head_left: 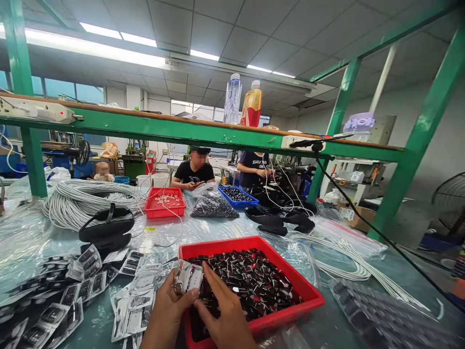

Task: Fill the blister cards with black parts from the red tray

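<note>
My left hand (167, 310) holds a small clear plastic pouch (188, 277) by its lower edge, just over the near left corner of a red tray (308, 291). The tray is full of several small black parts (254, 283). My right hand (225, 315) rests on the parts at the tray's near edge, fingers bent and touching the pouch and the parts. Whether it grips a part is hidden. Left of the tray lie empty clear pouches (134, 300) and filled pouches (58, 300) with black parts inside.
Coils of white cable (83, 201) and black cases (107, 230) sit at the left. A smaller red tray (165, 203), a bag of dark parts (212, 203) and a blue tray (238, 195) lie further back. Two people work across the table. White cables (348, 261) lie at the right.
</note>
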`<state>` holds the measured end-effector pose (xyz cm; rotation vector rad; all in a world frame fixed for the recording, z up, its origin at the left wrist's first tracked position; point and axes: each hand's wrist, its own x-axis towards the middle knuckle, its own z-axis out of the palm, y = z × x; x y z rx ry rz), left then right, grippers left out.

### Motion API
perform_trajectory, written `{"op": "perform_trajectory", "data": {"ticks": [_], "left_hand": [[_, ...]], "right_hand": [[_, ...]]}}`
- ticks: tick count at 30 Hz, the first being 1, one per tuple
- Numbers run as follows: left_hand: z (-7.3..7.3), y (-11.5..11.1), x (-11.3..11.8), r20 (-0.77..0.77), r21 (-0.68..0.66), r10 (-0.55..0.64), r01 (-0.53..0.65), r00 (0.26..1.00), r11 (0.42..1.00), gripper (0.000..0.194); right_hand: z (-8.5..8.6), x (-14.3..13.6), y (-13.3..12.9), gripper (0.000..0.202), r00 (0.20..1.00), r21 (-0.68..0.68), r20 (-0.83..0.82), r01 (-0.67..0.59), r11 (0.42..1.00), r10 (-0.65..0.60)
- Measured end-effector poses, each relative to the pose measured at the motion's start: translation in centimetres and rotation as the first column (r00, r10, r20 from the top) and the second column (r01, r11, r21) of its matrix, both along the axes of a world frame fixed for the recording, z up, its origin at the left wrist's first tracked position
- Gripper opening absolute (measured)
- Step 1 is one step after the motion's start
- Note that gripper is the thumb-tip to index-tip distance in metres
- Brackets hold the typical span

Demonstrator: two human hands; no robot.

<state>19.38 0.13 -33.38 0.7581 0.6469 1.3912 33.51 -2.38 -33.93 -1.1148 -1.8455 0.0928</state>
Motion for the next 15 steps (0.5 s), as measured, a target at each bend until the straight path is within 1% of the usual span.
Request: {"op": "perform_trajectory", "data": {"ticks": [2,4,6,7,9,10,11,13,15], "left_hand": [[0.0,0.0,-0.2,0.013,0.007,-0.005,0.005,1.0,1.0,0.069],[0.3,-0.2,-0.5,-0.005,0.023,-0.025,0.025,1.0,0.999,0.067],[0.8,-0.2,-1.1,-0.086,0.08,-0.052,0.059,0.995,0.995,0.061],[1.1,-0.2,-1.4,-0.146,0.115,-0.04,0.057,0.989,0.992,0.057],[1.8,0.1,-2.1,-0.272,0.172,0.065,-0.017,0.96,0.985,0.05],[2.0,0.4,-2.6,-0.326,0.19,0.141,-0.081,0.935,0.978,0.048],[2.2,0.8,-3.0,-0.378,0.197,0.216,-0.15,0.9,0.969,0.048],[2.5,1.4,-4.1,-0.478,0.192,0.327,-0.267,0.815,0.945,0.054],[2.7,1.6,-5.5,-0.555,0.188,0.41,-0.371,0.724,0.909,0.063]], "right_hand": [[0.5,-0.2,-0.1,0.064,0.995,-0.096,-0.097,-0.027,0.995,0.018],[1.3,-0.2,-0.2,0.055,0.986,-0.159,-0.165,-0.049,0.986,0.023],[2.4,0.4,-0.1,0.042,0.984,-0.193,-0.171,-0.09,0.977,0.056],[3.0,0.9,0.1,0.037,0.983,-0.211,-0.17,-0.107,0.971,0.072],[3.9,2.4,0.6,0.035,0.983,-0.235,-0.176,-0.095,0.967,0.053],[4.2,3.3,0.9,0.037,0.982,-0.235,-0.189,-0.049,0.971,0.003],[4.3,4.2,1.4,0.04,0.984,-0.202,-0.163,0.03,0.979,-0.064],[4.0,5.7,2.4,0.045,0.981,-0.035,-0.048,0.184,0.982,-0.186],[3.3,6.5,3.3,0.047,0.972,0.113,0.04,0.227,0.967,-0.233]]}}
